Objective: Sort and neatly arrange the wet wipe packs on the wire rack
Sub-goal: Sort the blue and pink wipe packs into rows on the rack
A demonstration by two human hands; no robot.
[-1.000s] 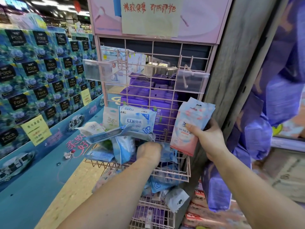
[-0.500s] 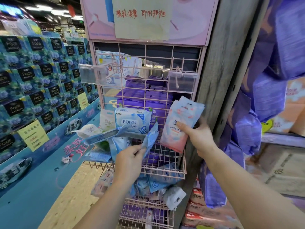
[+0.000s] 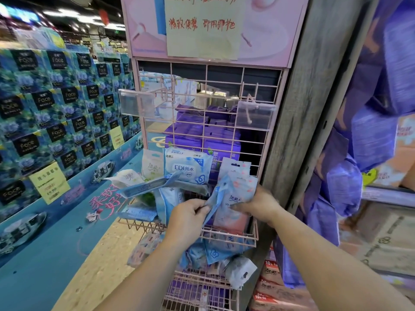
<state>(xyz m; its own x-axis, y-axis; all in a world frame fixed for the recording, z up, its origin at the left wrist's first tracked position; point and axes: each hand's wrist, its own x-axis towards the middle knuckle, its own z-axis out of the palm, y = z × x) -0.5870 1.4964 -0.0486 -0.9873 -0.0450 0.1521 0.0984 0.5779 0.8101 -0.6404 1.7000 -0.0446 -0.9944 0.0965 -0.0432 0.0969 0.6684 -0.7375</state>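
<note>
both hands bringing two wipe packs together at the right end of the pink wire rack (image 3: 229, 240).

the left hand (image 3: 190, 215) pinches a slim blue pack (image 3: 215, 198) by its lower edge, and the right hand (image 3: 258, 204) is closed around a pink-and-white flowered pack (image 3: 235, 191), thumb across its front; the two packs touch and overlap just above the basket's right end. sorting looks barely begun: behind them a large "edi" pack (image 3: 188, 167) and a white pack (image 3: 152, 168) stand upright against the back grid, but the left half of the basket is a jumble of blue and white packs lying tilted and crossed. the basket below (image 3: 224, 279) is also untidy, with packs poking out over its front. most of both baskets seems left to square up.
</note>
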